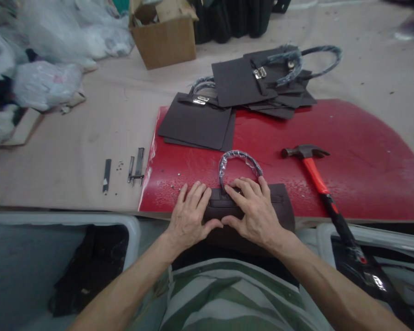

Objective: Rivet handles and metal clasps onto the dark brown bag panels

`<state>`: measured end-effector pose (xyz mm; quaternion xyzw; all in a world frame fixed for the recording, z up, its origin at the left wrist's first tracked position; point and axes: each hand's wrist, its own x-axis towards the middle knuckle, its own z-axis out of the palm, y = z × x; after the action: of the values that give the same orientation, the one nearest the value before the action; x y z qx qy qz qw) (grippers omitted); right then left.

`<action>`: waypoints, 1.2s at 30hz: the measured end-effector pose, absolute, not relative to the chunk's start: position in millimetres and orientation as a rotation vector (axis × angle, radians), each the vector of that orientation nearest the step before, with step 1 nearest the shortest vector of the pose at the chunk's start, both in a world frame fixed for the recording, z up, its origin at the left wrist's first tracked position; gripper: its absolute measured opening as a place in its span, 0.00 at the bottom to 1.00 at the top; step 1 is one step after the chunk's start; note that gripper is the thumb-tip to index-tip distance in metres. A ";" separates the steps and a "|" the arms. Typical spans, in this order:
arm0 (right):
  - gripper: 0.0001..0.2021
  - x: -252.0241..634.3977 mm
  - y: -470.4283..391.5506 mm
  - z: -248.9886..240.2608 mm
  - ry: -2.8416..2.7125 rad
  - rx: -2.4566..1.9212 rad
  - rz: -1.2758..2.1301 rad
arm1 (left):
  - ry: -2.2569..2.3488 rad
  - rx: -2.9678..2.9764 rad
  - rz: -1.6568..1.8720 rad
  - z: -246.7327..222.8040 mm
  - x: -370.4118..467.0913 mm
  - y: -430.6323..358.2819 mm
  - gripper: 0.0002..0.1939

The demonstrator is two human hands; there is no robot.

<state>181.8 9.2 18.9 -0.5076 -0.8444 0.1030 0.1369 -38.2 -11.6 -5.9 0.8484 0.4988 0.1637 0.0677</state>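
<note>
Dark bag panel (pixel 224 210) at the near edge of the red board (pixel 276 133).
Left hand (pixel 188 218) rests open at its left end; right hand (pixel 257 214) lies across its middle, touching the handle (pixel 239 154), grip unclear.

Both bare, slender forearms, the left one (pixel 134 280) and the right one (pixel 331 280), slant forward and inward from the person's sides. The bare left hand (pixel 189 214) lies palm down, its fingers reaching forward nearly straight, close together, its thumb stretched sideways. From here I see the bare right hand (pixel 255 211) arched higher, fingers half bent, index angled leftward; whether its fingertips pinch, I can't tell. The two thumb tips almost meet between the hands.
</note>
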 end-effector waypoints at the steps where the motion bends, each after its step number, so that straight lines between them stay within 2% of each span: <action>1: 0.32 181.8 9.5 18.7 -2.438 -1.476 0.299 | 1.498 2.546 0.512 -5.8 -38.2 -11.4 0.42; 4: 0.32 183.1 9.7 17.4 -2.421 -1.459 0.281 | 1.477 2.518 0.574 -1.7 -38.1 -12.5 0.40; 9: 0.29 188.5 14.8 2.4 -2.334 -1.282 0.122 | 1.574 2.360 0.799 11.5 -59.4 -9.1 0.19; 12: 0.30 189.0 23.4 -9.7 -2.287 -1.172 0.027 | 1.911 2.182 0.894 22.3 -102.6 7.4 0.13; 14: 0.31 188.7 26.8 -12.6 -2.285 -1.130 -0.020 | 2.239 1.974 0.813 32.8 -140.6 22.6 0.13; 17: 0.32 188.5 27.4 -11.5 -2.300 -1.126 -0.062 | 2.574 1.597 0.482 46.2 -192.6 48.9 0.14; 21: 0.33 189.3 27.3 -11.2 -2.323 -1.147 -0.099 | 2.549 1.505 0.278 53.7 -221.1 81.4 0.15; 26: 0.32 190.5 27.9 -13.4 -2.340 -1.145 -0.110 | 2.456 1.545 0.113 56.1 -203.1 106.8 0.18; 33: 0.33 186.2 17.3 5.2 -2.403 -1.327 0.116 | 2.413 1.523 -0.125 41.5 -189.4 129.7 0.20; 36: 0.34 182.9 14.6 13.1 -2.411 -1.402 0.195 | 2.404 1.540 -0.109 29.2 -196.1 138.1 0.17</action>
<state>182.9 14.6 13.1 -0.4940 -0.8495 0.0687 0.1720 -196.1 138.1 29.2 0.5334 0.8330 -0.0378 0.1418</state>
